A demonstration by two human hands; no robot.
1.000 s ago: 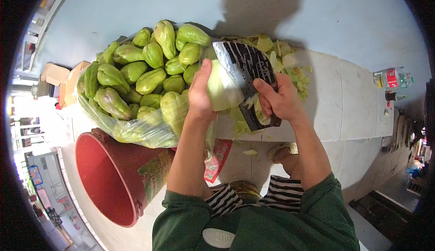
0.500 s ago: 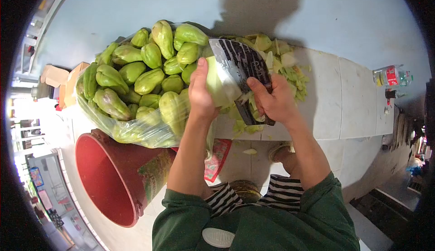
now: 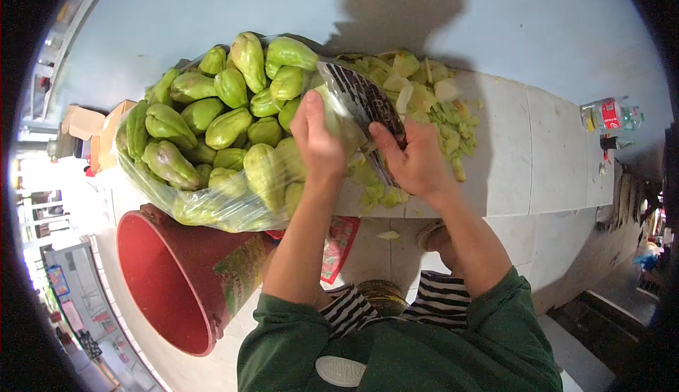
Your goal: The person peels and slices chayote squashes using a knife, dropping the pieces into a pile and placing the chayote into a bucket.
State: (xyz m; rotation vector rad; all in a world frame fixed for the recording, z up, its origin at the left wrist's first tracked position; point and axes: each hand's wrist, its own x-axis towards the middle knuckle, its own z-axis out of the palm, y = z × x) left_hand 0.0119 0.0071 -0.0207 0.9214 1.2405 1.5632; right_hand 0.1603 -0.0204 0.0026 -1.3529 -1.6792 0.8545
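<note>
Fingers of your left hand (image 3: 320,141) clasp a pale-green, motion-blurred peeled vegetable (image 3: 335,109), held between both hands; your right hand (image 3: 421,162) grips a broad, black-streaked metal knife (image 3: 362,98) overlapping it. Beyond, green parings (image 3: 424,98) strew a white-tiled ledge (image 3: 509,144).

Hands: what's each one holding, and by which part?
Left hand: a pale vegetable, by its left side. Right hand: a dark-bladed knife, by its lower half.
</note>
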